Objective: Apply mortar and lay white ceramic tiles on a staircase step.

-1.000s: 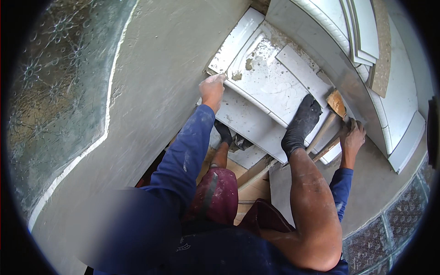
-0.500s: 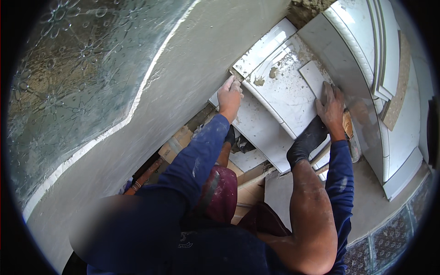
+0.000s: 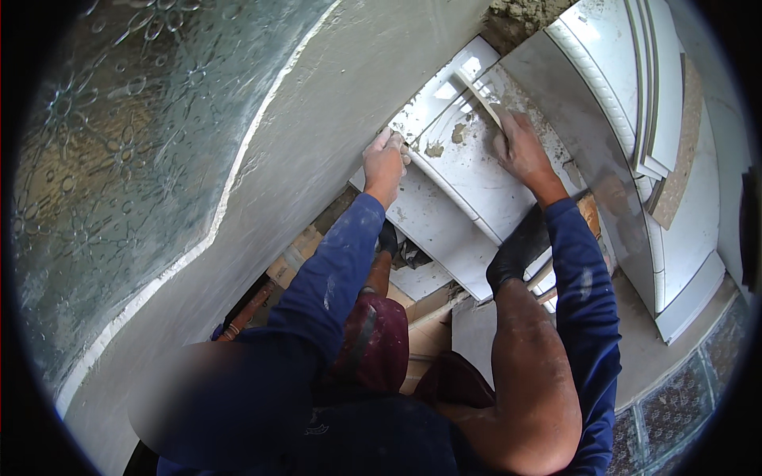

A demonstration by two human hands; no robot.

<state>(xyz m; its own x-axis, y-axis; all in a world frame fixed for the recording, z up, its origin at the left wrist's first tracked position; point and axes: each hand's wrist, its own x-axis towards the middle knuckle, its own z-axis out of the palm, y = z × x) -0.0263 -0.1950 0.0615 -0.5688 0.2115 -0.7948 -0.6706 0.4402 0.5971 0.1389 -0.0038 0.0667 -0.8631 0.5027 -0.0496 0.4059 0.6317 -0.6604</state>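
Smooth grey plastered wall [image 3: 317, 119]. Left hand [image 3: 384, 165]: fingers curled at the corner of a mortar-spotted white tiled step [image 3: 460, 173]; grip cannot be told. Narrow white tile strip [image 3: 479, 96]: over step, clamped in right hand [image 3: 525, 155]. Far right: stacked white tiles [image 3: 665, 87].

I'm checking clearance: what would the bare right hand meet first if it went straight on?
Probably the grey plastered wall, with the thin white tile strip in the right hand leading; depth is unclear.
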